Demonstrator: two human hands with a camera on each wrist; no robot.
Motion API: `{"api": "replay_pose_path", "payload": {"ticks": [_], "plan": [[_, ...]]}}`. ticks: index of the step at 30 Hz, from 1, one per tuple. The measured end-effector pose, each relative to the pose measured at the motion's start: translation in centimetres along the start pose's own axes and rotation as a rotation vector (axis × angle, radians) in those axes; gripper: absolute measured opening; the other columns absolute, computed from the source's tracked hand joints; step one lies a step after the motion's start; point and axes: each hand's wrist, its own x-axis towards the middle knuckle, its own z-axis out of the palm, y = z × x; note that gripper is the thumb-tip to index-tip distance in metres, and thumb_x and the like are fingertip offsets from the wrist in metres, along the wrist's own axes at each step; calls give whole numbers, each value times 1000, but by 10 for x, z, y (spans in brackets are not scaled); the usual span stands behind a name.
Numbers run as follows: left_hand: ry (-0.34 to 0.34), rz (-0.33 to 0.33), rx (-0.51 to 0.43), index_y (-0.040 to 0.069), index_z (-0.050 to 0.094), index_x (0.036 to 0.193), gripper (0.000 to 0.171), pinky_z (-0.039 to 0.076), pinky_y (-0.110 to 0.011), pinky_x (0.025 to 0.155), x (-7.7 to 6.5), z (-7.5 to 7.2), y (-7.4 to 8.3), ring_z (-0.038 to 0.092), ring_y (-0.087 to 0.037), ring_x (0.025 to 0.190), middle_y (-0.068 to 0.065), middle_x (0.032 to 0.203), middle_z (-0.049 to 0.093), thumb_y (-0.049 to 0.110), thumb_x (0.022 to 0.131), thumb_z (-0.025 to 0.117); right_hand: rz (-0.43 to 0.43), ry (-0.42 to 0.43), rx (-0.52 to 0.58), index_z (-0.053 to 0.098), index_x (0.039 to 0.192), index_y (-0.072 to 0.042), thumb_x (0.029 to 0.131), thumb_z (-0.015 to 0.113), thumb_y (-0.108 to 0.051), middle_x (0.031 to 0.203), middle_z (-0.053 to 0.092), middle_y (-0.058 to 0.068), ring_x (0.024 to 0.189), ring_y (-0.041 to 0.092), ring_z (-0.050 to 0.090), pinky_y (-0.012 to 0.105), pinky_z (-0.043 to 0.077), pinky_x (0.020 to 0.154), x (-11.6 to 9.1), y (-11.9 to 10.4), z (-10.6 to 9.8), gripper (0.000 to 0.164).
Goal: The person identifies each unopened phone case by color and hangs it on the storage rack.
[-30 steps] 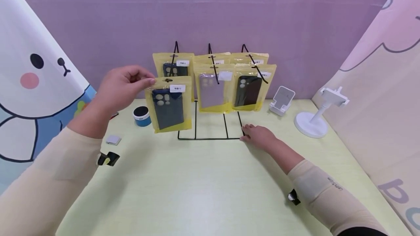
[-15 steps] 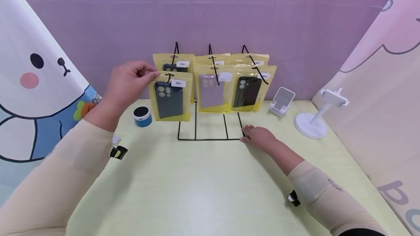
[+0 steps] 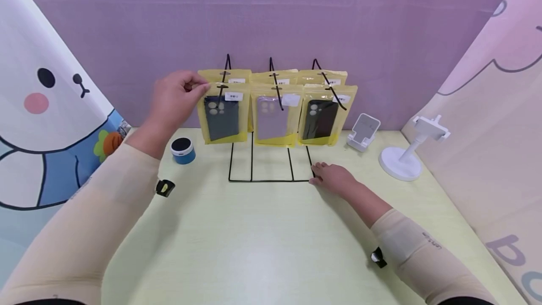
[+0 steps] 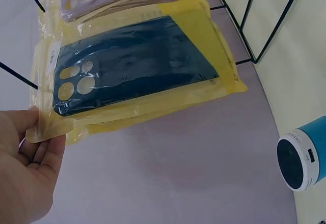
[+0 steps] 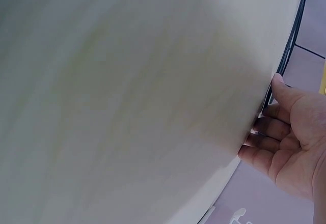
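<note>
My left hand (image 3: 175, 100) pinches the top left corner of a yellow-edged clear pouch (image 4: 147, 63) with a dark blue phone case inside. The pouch's top lies at the left hook (image 3: 220, 92) of a black wire display rack (image 3: 271, 181), in front of another pouch. Whether the hook carries its weight cannot be told. Beside it, pouches with a purple phone case (image 3: 273, 119) and a black phone case (image 3: 322, 119) hang on the other hooks, with more behind. My right hand (image 3: 334, 176) holds the front right corner of the rack's base, thumb and fingers about the wire.
A small blue and white round speaker (image 3: 183, 150) stands left of the rack. To the right are a white folding phone stand (image 3: 364, 132) and a white round-based phone holder (image 3: 401, 164). A purple cloth (image 3: 271, 22) hangs behind the table (image 3: 262, 239).
My left hand has moved up, away and slightly right, raising the dark blue case's pouch level with the front pouches beside it. My right hand stays at the rack's corner.
</note>
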Motion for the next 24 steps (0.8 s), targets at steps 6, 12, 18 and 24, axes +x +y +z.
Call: {"api": "replay_pose_path", "payload": {"ticks": [6, 12, 18, 24], "plan": [[42, 12, -15, 11, 72, 109, 30, 47, -35, 79, 1, 3, 0, 58, -19, 89, -5, 103, 68, 36, 98, 59, -2, 9, 0, 44, 147, -2, 102, 48, -42, 150, 42, 24, 133, 44, 45, 53, 42, 106, -2, 0, 0, 60], [18, -23, -34, 14, 70, 116, 34, 49, -37, 84, 0, 3, 0, 59, -20, 96, -5, 110, 67, 40, 98, 59, 2, -2, 16, 42, 148, -2, 102, 48, -42, 151, 40, 24, 136, 43, 42, 54, 40, 107, -2, 1, 0, 61], [65, -19, -140, 11, 61, 124, 41, 49, -34, 95, 0, 2, 1, 57, -16, 107, -4, 119, 64, 40, 97, 59, 1, -22, 80, 38, 150, -1, 101, 51, -42, 152, 37, 27, 133, 46, 44, 55, 40, 108, -3, 2, -5, 65], [213, 33, -291, 11, 50, 129, 39, 42, -30, 104, -11, -3, 2, 48, -13, 119, -3, 128, 52, 37, 99, 54, -34, -114, 240, 25, 156, -5, 99, 54, -45, 159, 21, 25, 145, 43, 25, 56, 25, 117, -11, 8, -18, 75]]}}
